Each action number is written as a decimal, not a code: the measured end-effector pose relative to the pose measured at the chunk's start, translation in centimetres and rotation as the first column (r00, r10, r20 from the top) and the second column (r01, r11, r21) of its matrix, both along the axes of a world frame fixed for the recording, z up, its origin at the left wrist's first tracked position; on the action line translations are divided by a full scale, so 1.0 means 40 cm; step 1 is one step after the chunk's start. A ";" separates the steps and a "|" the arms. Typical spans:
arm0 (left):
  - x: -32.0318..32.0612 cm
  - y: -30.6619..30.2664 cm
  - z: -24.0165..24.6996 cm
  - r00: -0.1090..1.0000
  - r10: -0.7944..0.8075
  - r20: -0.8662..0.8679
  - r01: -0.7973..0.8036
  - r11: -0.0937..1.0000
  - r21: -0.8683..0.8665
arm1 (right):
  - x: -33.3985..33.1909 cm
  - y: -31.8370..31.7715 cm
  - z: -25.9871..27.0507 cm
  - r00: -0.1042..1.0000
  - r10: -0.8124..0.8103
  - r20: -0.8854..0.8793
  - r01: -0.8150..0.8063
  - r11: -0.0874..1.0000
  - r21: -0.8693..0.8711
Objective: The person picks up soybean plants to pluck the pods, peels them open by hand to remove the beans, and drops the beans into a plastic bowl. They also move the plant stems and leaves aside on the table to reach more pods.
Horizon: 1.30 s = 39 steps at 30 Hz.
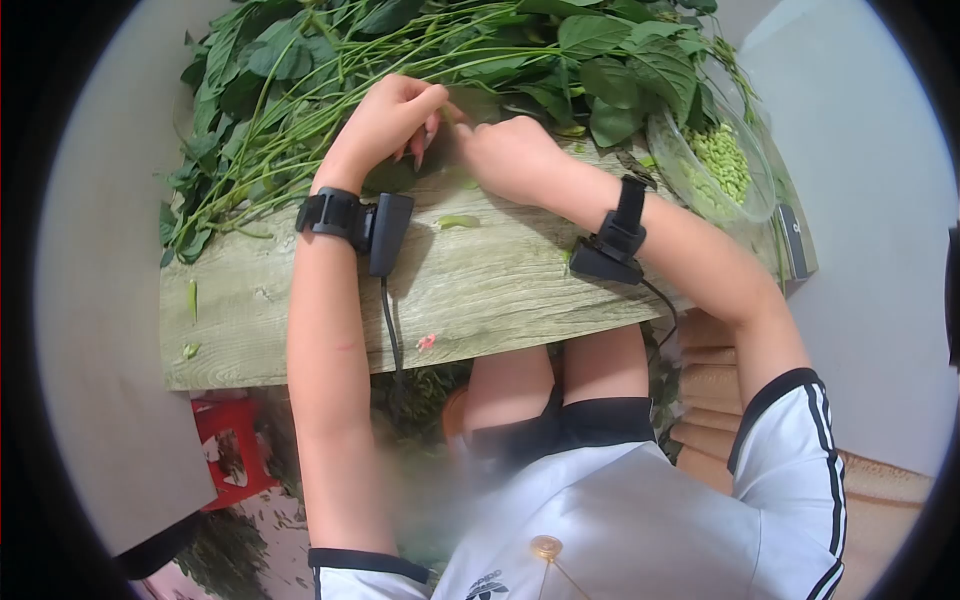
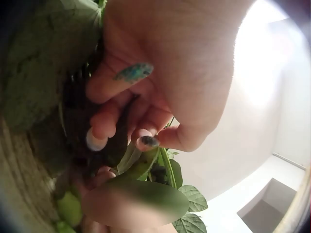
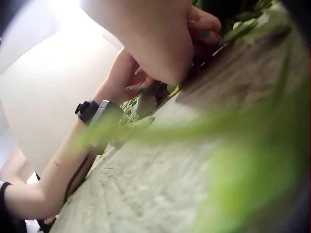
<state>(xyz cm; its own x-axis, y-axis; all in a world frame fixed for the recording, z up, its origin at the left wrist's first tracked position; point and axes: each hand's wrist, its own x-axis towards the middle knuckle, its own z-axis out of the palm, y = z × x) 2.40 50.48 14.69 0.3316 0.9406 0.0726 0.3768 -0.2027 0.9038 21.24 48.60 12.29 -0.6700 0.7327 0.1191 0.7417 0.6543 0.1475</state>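
The left hand [image 1: 388, 125] is at the near edge of the leafy stems [image 1: 300, 110], its fingers bent downward. In the left wrist view, the thumb and a fingertip of the left hand [image 2: 160, 82] pinch a green pod [image 2: 140, 167]. Close beside it on the right is the right hand [image 1: 512, 158], fingers curled and mostly hidden in the head view. In the right wrist view the right hand [image 3: 160, 43] has bent fingers low over the wood-grain table [image 3: 146, 179]; what they hold is hidden.
A clear bowl [image 1: 765, 205] of shelled green beans [image 1: 722, 160] stands at the right, with a phone-like device [image 1: 793, 240] beside it. A loose pod [image 1: 458, 221] and a pink scrap [image 1: 427, 342] lie on the table. A red stool [image 1: 235, 440] is below left.
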 end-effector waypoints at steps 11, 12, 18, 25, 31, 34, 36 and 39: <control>0.021 -0.011 0.017 0.966 -0.055 0.251 0.087 0.989 -0.120 | 0.445 -0.264 0.280 0.571 -0.545 -0.613 0.421 0.836 -0.352; 0.029 -0.021 0.027 0.979 -0.073 0.190 0.099 0.987 -0.129 | 0.512 -0.262 0.279 0.563 -0.556 -0.611 0.436 0.828 -0.352; 0.074 -0.031 0.027 0.970 -0.100 -0.222 0.047 0.972 -0.230 | 0.706 -0.248 0.181 0.629 -0.626 -0.460 0.751 0.643 0.152; 0.151 -0.115 0.112 0.999 -0.037 -0.011 0.038 0.994 0.103 | 0.694 -0.259 0.172 0.591 -0.611 -0.527 0.733 0.679 0.034; 0.065 -0.007 -0.002 0.672 0.646 -0.361 -0.045 0.522 0.852 | 0.693 -0.281 0.203 0.578 -0.581 -0.574 0.691 0.722 -0.035; 0.051 -0.007 -0.010 0.679 0.619 -0.395 -0.113 0.620 0.776 | 0.695 -0.308 0.181 0.542 -0.468 -0.698 0.649 0.760 -0.005; 0.048 -0.009 0.006 0.658 0.646 -0.387 -0.170 0.628 0.759 | 0.696 -0.321 0.173 0.548 -0.440 -0.711 0.631 0.776 0.006; 0.034 -0.002 0.014 0.715 0.661 -0.229 -0.276 0.568 0.776 | 0.694 -0.340 0.151 0.531 -0.427 -0.732 0.618 0.786 -0.010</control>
